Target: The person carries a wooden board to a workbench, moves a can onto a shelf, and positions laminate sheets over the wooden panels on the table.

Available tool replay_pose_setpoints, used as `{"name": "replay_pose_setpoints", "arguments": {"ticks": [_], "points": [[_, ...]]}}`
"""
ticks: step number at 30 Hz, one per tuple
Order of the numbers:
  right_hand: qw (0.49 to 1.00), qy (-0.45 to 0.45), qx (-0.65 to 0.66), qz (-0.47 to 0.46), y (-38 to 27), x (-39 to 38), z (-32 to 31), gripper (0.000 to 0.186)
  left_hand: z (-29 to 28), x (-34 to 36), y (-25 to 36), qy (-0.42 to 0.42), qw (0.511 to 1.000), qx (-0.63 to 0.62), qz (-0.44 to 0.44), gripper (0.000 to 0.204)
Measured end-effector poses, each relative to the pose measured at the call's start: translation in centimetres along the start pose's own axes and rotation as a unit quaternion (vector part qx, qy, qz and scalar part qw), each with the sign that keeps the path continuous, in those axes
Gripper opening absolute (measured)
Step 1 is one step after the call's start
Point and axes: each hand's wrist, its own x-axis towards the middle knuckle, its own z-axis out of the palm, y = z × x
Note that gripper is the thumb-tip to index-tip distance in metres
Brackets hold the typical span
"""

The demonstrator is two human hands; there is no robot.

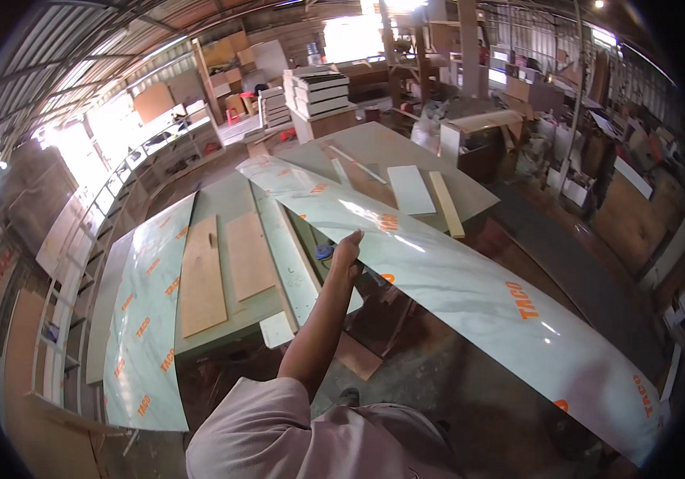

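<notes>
My left hand (347,252) reaches forward, its fingers closed on the left edge of a long, glossy marbled sheet (454,279) with orange printing. That sheet runs diagonally from the far middle to the lower right, slightly bowed. Just beyond my hand lies a blue object (324,251), too small to name. A workbench top (231,327) carries plywood pieces (203,283), a long narrow strip (267,247) and a similar printed sheet (141,319) at its left. My right hand is out of sight.
A pale board (470,191) behind holds white and yellow offcuts (410,191). Stacked panels (314,96) stand farther back, with a red stool (233,116). Shelving frames (63,335) line the left, leaning boards (622,223) and clutter the right. My shoe (349,397) shows on the concrete floor (334,383).
</notes>
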Motion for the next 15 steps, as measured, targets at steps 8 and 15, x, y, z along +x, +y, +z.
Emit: {"name": "replay_pose_setpoints", "arguments": {"ticks": [8,15], "points": [[0.996,0.045,-0.002,0.071,-0.1,-1.5,-4.2,0.041,6.6,-0.6,-3.4,0.008,0.996,-0.001,-0.086,0.044],[0.99,0.055,0.003,0.129,-0.7,-2.8,-4.6,0.045,7.1,9.1,-9.3,-0.05,0.994,0.008,-0.093,0.048]]}}
